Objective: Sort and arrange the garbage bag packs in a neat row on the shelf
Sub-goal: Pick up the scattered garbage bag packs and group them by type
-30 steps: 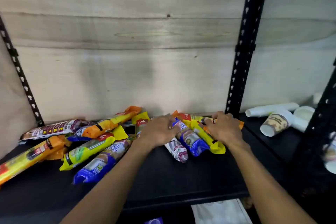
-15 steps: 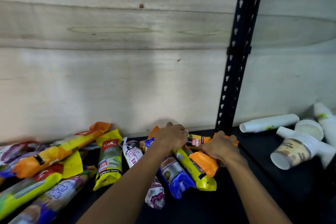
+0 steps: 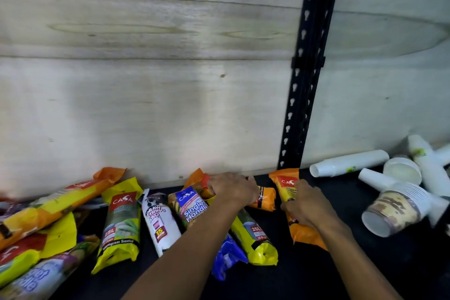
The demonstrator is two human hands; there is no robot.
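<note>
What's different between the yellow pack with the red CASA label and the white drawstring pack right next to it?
The yellow pack is fatter, with a red CASA label and green picture; the white pack is slimmer, printed "DRAW STRING BAG". The yellow pack leans bottom-left, the white pack bottom-right, so they spread apart toward the front. Neither hand touches either. Both lie flat on the black shelf, tops toward the back wall.

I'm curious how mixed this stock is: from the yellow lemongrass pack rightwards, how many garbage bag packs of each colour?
yellow packs: 2
white pack: 1
blue pack: 1
orange packs: 2, one under the left hand, one in the right hand
Total: 6
The blurred pile further left is not counted.
</note>
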